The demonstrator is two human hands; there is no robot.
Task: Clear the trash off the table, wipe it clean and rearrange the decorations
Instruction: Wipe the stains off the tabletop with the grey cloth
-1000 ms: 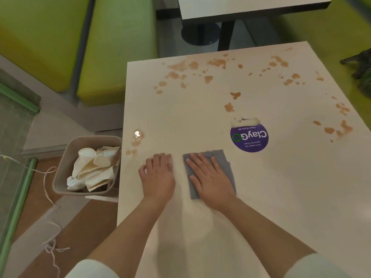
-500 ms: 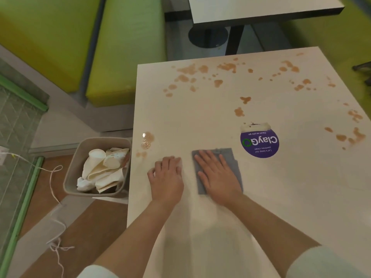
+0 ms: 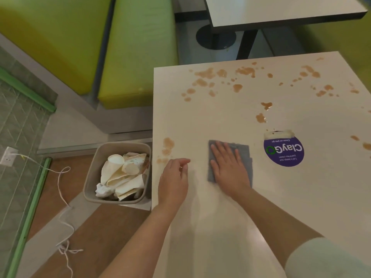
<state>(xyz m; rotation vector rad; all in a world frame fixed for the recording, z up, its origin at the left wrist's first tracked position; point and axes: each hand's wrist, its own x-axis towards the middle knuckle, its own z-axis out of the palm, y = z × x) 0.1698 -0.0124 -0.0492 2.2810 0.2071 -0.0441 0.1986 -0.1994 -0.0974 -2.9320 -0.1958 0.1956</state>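
Nearest the person, the right hand (image 3: 228,167) is lying flat with fingers spread on the grey cloth (image 3: 244,155), which is sitting on the table (image 3: 210,227) near its left front part, well left of the purple ClayGo sticker (image 3: 284,152). That cloth is looking thin, soft and light, probably damp, so it's likely going to bunch or slide unless it's getting pressed under a full palm like this rather than pinched at a corner. The left hand (image 3: 173,181) is holding nothing, fingers now curling loosely just beside the small brown stains (image 3: 167,145) at the left edge, where half a second back it was lying flat on the tabletop. The cloth hand is sitting about as before. Down on the floor the bin (image 3: 100,157) is holding crumpled cups and paper. Farther out, brown splatters (image 3: 245,71) are covering the far half, not wiped yet.
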